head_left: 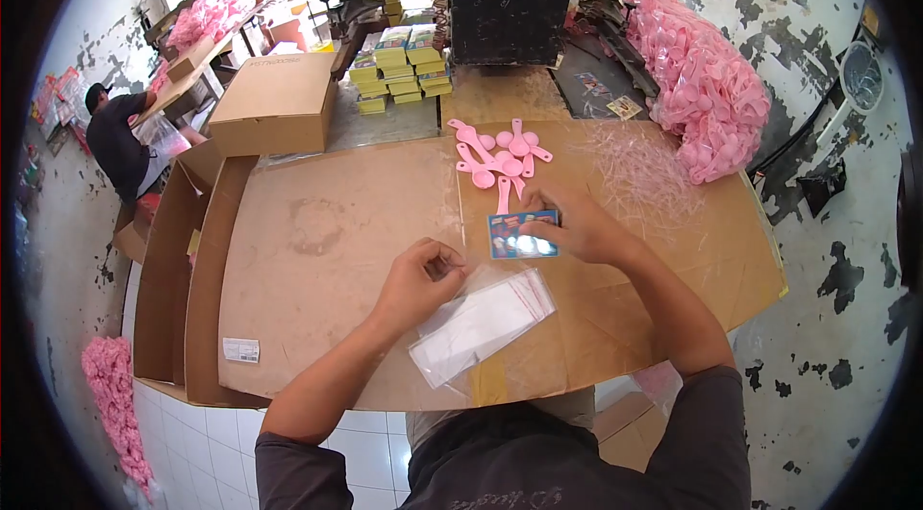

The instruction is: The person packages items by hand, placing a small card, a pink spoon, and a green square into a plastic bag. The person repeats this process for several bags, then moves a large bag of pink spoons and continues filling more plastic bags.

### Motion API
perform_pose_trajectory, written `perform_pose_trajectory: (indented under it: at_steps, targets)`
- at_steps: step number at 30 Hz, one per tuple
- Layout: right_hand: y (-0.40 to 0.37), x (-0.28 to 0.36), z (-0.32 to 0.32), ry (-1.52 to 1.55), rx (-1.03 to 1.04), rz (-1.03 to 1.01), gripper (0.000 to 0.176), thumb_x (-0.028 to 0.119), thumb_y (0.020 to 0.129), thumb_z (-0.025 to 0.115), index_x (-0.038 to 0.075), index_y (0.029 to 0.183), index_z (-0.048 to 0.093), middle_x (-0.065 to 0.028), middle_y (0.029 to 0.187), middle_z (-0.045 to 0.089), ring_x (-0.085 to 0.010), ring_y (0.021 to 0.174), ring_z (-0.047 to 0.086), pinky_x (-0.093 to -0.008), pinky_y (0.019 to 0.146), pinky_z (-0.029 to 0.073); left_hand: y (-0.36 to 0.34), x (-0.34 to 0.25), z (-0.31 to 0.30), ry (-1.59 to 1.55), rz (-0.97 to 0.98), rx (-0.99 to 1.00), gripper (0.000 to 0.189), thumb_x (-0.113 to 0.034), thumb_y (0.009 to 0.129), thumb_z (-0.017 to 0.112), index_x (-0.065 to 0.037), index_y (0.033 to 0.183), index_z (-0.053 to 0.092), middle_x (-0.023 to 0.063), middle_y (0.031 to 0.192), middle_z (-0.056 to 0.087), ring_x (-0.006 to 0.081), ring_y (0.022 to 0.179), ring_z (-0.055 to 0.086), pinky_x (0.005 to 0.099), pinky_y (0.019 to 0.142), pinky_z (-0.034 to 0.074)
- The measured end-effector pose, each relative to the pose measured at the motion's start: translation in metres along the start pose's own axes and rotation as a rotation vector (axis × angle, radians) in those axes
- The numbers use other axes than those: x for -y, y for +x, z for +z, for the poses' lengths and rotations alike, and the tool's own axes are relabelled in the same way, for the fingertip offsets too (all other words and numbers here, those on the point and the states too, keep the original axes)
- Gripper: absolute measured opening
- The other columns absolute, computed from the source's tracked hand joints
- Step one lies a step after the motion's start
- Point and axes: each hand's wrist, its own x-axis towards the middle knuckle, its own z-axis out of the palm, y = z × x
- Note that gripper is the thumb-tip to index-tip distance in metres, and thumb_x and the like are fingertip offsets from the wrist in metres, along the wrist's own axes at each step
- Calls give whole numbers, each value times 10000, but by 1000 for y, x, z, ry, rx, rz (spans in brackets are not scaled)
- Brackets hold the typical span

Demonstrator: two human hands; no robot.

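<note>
My right hand [575,224] grips a glossy blue printed card [510,239] at its right end, thumb on top. The card catches a bright reflection. Just above it lies a cluster of pink measuring spoons [498,156]. My left hand [423,277] is closed in a loose pinch at the upper left of a fanned stack of clear plastic bags [486,325]. Whatever its fingertips hold, if anything, cannot be made out. The bags lie near the front edge of the cardboard-covered table [336,298].
Thin plastic strips [639,174] are scattered at right, below a big heap of bagged pink spoons [707,77]. Stacked yellow-edged cards [399,58] and a closed carton [274,101] stand behind. An open carton [178,270] borders the left. Another person [120,140] works farther left.
</note>
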Motion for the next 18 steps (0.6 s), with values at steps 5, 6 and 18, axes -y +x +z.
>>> perform_pose_trajectory:
  at_steps: [5, 6, 18]
  targets:
    - [8, -53, 37, 106, -33, -80, 182, 44, 951, 682, 31, 1131, 700, -80, 1009, 663, -168, 886, 655, -336, 775, 533, 5, 21, -3, -473, 12, -1, 202, -71, 992, 674, -5, 1170, 606, 49, 912, 718, 105, 799, 681, 260, 709, 537]
    - [6, -56, 45, 234, -55, -75, 213, 27, 951, 678, 18, 1164, 685, -75, 1050, 656, -157, 911, 657, -321, 795, 539, 4, 13, -7, -507, -39, 38, 231, -73, 1006, 663, -8, 1213, 584, 53, 913, 720, 118, 799, 692, 268, 727, 549]
    - [-2, -49, 57, 646, -154, 109, 414, -33, 973, 657, -28, 1373, 553, -111, 1256, 656, -141, 1065, 668, -299, 921, 565, 2, -2, -10, -643, -23, 120, 506, -51, 999, 673, -13, 1434, 418, 153, 1003, 767, 175, 867, 744, 285, 756, 592]
